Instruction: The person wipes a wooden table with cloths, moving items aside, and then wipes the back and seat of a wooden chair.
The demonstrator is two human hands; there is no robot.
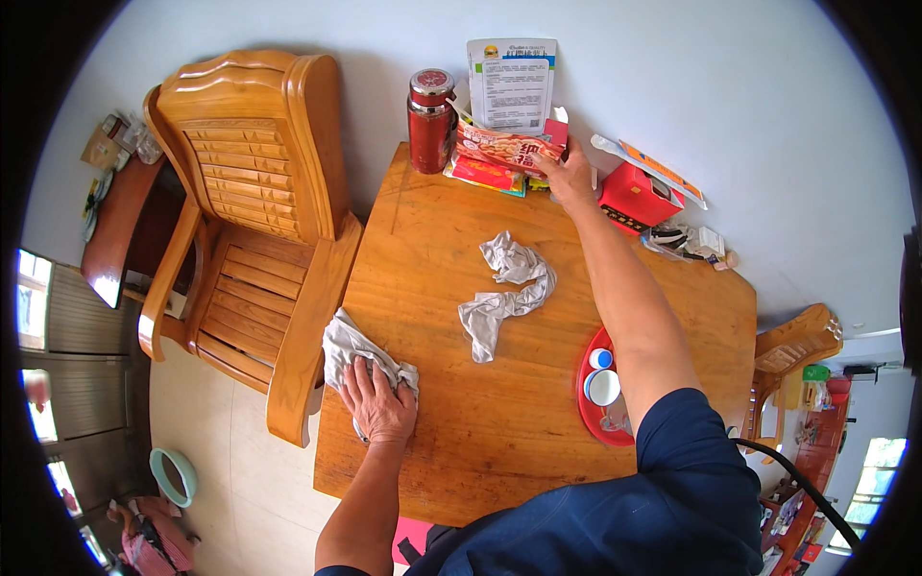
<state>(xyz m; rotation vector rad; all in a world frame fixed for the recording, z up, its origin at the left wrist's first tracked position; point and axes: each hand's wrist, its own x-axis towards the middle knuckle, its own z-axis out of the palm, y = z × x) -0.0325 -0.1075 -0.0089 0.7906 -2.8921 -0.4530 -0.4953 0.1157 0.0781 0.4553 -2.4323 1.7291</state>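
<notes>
At the left edge of the wooden table [446, 432], my left hand [380, 403] holds a crumpled whitish cloth [353, 342] against the tabletop, fingers over it. My right hand [569, 176] reaches to the back of the table and grips the right end of a red printed nut carton [497, 146]; its thumb is on the front face. A second whitish cloth [515, 302], twisted into a curve, lies mid-table between my arms. A white package bearing writing [513, 90] stands upright behind the carton. Red packets [486, 175] lie under the carton's front.
A red vacuum flask [431, 122] stands left of the carton. Right of my hand sit a red box [637, 198] and small bagged items [670, 241]. A red tray [587, 414] with cups is partly under my right arm. A wooden armchair [252, 252] adjoins the table's left side.
</notes>
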